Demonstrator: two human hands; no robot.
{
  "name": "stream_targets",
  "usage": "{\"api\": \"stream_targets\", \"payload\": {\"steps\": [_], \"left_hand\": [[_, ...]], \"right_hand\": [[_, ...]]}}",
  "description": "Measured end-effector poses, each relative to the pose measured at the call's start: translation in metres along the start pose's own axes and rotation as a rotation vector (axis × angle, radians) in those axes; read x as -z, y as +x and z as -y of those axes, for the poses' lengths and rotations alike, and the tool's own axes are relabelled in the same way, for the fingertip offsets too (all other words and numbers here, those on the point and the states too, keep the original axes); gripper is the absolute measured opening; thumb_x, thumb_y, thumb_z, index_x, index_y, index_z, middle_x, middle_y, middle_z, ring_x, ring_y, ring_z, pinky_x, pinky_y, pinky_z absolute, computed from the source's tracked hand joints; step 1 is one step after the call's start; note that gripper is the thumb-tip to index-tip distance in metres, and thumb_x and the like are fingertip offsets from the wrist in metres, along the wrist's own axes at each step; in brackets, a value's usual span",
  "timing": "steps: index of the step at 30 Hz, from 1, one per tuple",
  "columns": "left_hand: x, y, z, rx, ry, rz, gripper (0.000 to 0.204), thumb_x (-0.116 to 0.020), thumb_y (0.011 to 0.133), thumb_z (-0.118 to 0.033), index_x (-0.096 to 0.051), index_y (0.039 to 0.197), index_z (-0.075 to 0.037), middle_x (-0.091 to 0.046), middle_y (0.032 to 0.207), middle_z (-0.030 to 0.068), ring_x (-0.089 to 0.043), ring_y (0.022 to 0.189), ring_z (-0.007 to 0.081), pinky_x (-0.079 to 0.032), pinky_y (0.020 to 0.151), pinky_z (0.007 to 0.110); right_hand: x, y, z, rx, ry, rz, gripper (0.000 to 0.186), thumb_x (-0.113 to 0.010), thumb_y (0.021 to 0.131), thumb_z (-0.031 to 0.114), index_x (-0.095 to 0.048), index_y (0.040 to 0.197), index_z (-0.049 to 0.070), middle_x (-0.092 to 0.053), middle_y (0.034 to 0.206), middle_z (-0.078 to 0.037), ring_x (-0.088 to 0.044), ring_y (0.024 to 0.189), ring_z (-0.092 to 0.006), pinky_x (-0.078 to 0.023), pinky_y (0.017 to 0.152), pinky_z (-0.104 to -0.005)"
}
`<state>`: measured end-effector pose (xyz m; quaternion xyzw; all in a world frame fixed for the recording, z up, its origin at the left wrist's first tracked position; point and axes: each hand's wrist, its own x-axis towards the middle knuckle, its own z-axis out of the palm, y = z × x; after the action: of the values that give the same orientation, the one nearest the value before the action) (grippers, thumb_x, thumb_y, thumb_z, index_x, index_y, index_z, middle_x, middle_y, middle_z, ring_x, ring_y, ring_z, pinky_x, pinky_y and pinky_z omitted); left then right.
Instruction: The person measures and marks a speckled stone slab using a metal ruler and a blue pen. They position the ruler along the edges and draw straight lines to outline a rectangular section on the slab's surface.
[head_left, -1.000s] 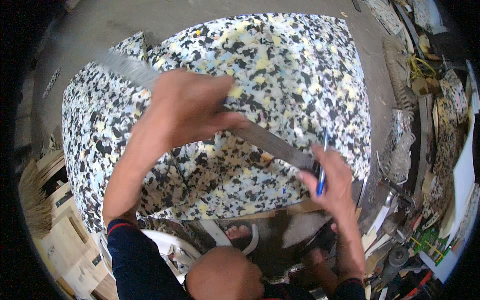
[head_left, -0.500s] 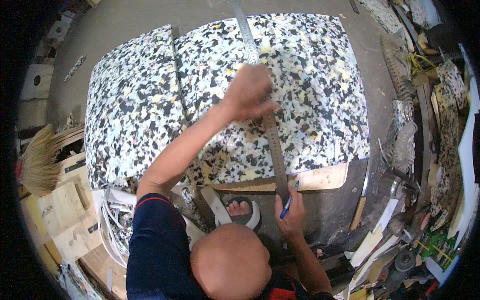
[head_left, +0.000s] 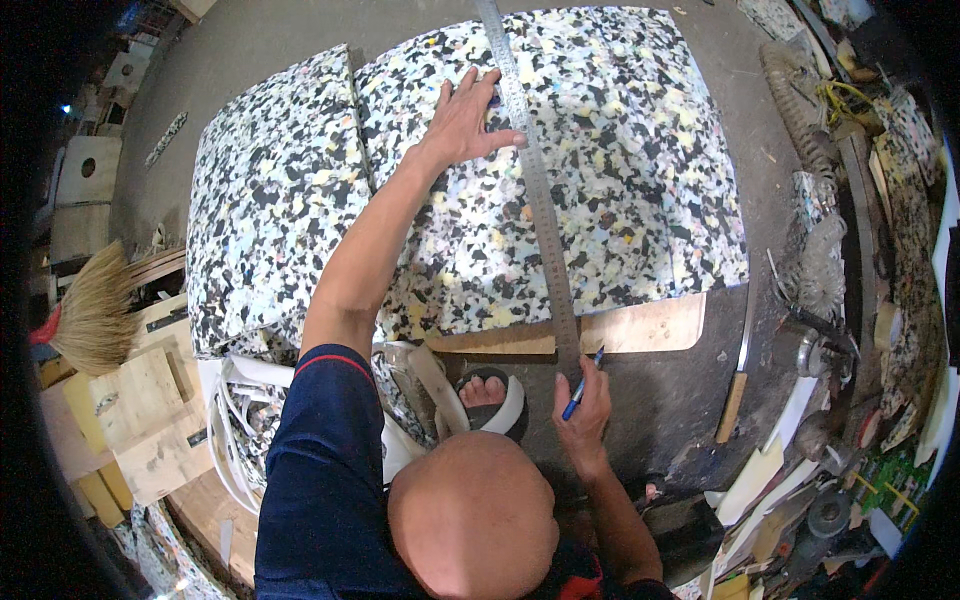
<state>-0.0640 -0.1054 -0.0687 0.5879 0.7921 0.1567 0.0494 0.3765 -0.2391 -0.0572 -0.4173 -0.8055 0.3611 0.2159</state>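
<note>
Speckled black, white and pale yellow foam sheets [head_left: 640,210] lie in front of me. A long metal ruler [head_left: 548,240] runs across the larger one, from its far edge past its near edge. My left hand [head_left: 465,125] rests flat on the foam left of the ruler, fingers spread and thumb reaching the ruler's edge. At the ruler's near end, my right hand [head_left: 583,415] is closed around a blue pen [head_left: 573,402], its tip pointing away from me. Whether the right fingers also grip the ruler is hard to make out.
Under the foam's near edge sticks out a wooden board [head_left: 655,322]. A long knife [head_left: 733,400] with a wooden handle lies on the floor at right, near piled scraps and tools. At left are a straw broom [head_left: 95,310] and wood pieces [head_left: 140,400]. A foot [head_left: 484,391] is close by.
My left hand has moved away from me and left, from over the ruler to flat beside it, its fingers now spread. My right hand still holds the pen near the ruler's end.
</note>
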Motion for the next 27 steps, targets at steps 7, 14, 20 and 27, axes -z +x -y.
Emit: {"api": "stream_targets", "payload": {"steps": [7,14,20,27], "left_hand": [[-0.005,-0.001,0.001,-0.009,0.002,-0.019,0.12,-0.061,0.072,-0.084,-0.024,0.155,-0.006,-0.041,0.152,0.0216,-0.018,0.15,0.038,-0.008,0.122,0.058],[-0.023,0.005,0.013,-0.127,0.085,-0.113,0.106,-0.066,0.076,-0.071,-0.033,0.151,-0.004,-0.044,0.149,0.0235,-0.031,0.144,0.0407,-0.02,0.117,0.059],[0.004,0.007,0.004,-0.044,-0.008,0.026,0.113,-0.068,0.073,-0.067,-0.026,0.153,0.0,-0.037,0.152,0.029,-0.025,0.146,0.0459,-0.013,0.119,0.06],[0.005,0.006,0.003,-0.057,-0.05,0.023,0.112,-0.069,0.073,-0.067,-0.028,0.152,0.001,-0.039,0.15,0.0292,-0.028,0.145,0.0445,-0.014,0.119,0.061]], "right_hand": [[0.002,-0.001,0.003,-0.044,-0.008,0.037,0.044,-0.069,0.089,0.01,-0.053,0.126,-0.007,-0.059,0.102,-0.026,-0.063,0.088,-0.0434,-0.053,0.073,-0.0451],[0.003,-0.001,0.002,-0.079,0.008,0.041,0.044,-0.07,0.089,0.009,-0.054,0.127,-0.004,-0.059,0.101,-0.024,-0.063,0.086,-0.0384,-0.051,0.072,-0.0414],[0.006,0.004,0.007,-0.048,0.003,0.031,0.045,-0.071,0.086,0.006,-0.054,0.126,-0.005,-0.059,0.098,-0.023,-0.062,0.083,-0.0377,-0.051,0.071,-0.0433],[0.006,0.002,0.009,-0.069,-0.011,0.039,0.048,-0.073,0.084,0.011,-0.055,0.127,-0.002,-0.058,0.099,-0.021,-0.064,0.085,-0.0399,-0.055,0.069,-0.0442]]}}
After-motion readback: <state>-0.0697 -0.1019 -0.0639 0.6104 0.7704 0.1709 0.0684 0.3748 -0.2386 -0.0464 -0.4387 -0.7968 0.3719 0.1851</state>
